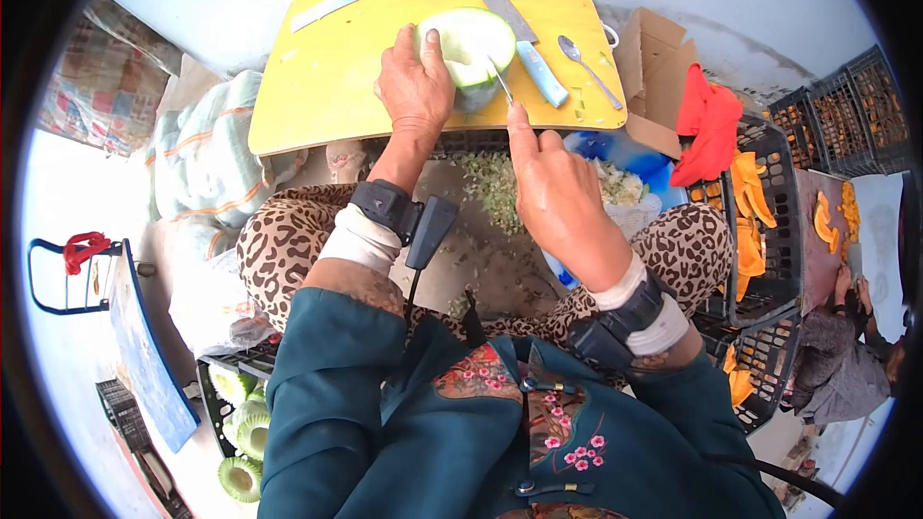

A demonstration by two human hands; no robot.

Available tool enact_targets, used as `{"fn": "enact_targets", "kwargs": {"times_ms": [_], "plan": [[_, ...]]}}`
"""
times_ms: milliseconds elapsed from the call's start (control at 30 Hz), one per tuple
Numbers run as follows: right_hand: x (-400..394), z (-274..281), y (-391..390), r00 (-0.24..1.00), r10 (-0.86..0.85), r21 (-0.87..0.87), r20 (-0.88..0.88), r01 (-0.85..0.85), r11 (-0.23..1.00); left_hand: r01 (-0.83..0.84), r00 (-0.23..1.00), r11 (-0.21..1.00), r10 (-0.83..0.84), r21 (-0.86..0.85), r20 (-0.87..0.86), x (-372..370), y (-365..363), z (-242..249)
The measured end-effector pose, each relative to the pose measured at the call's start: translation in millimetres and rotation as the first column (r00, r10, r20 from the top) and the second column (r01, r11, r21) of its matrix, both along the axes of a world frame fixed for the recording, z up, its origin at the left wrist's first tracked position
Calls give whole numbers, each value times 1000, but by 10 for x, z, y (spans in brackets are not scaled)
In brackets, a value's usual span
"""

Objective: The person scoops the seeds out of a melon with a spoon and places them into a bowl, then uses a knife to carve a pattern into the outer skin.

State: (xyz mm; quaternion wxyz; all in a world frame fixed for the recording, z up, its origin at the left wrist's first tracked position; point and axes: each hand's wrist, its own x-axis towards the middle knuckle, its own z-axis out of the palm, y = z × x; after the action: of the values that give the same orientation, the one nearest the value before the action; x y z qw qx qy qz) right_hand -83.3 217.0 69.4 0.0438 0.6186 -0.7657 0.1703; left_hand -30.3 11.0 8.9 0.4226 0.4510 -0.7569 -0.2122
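Observation:
A hollowed pale green melon piece stands on the yellow board, its opening facing up and towards me. My left hand grips its left rim, thumb at the opening. My right hand is closed round a thin metal tool, index finger stretched along it; its far end reaches the melon's right rim. Most of the handle is hidden in the palm. Right of the melon lies a knife with a blue handle. Beside it rests a spoon.
Another blue-handled knife lies at the board's back left. Scraps cover the floor below. At right are a cardboard box, a red cloth and crates with orange pieces. Cut green melons fill a lower-left crate. A co-worker sits far right.

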Motion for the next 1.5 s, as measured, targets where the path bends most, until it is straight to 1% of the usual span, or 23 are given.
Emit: {"fn": "enact_targets", "kwargs": {"times_ms": [100,267,367,567,600,700,767,800,867,900,1000,1100,1200,1300,1400,1500], "plan": [[-41,-90,-29,1000,-9,-19,-11,9,1000,-30,999,999,30,-22,-14,-18,11,-13],[14,-114,102,1000,14,-2,27,-14,1000,-34,999,999,34,16,-22,-20,61,-28],[106,-63,217,992,-57,56,109,51,997,-22,1000,999,23,42,-19,2,46,-16],[133,-9,364,994,-34,96,99,24,995,-23,999,999,23,25,-27,-10,70,-16],[140,-12,414,990,-56,119,129,40,992,-29,999,999,30,18,-36,-3,67,0],[116,-134,660,970,-106,185,219,65,981,-30,999,997,32,74,-25,-1,-5,46],[50,-252,800,952,-122,204,282,65,977,-10,993,991,26,136,-116,-7,-112,-25],[51,-215,831,945,-154,205,290,96,974,-3,987,986,30,168,-159,7,-125,-37],[60,-211,780,923,-81,-60,377,111,992,-10,992,989,28,149,-124,27,-129,-61],[66,-206,726,910,-35,-196,413,126,973,-12,994,991,26,135,-105,27,-121,-35],[104,-146,553,843,66,-311,534,123,942,-6,996,992,17,128,-85,47,-79,21],[73,-238,376,817,91,-345,569,136,929,83,985,988,-62,127,-161,74,-80,27],[37,-214,267,820,103,-341,563,117,933,106,975,981,-72,160,-209,71,-85,1],[20,-209,212,825,119,-349,552,99,932,115,971,985,-84,129,-225,67,-93,-7],[14,-230,175,813,160,-366,560,70,928,120,969,982,-84,146,-232,70,-68,10],[31,-254,162,829,164,-385,535,66,920,117,966,984,-82,131,-246,63,-71,-4]]}}
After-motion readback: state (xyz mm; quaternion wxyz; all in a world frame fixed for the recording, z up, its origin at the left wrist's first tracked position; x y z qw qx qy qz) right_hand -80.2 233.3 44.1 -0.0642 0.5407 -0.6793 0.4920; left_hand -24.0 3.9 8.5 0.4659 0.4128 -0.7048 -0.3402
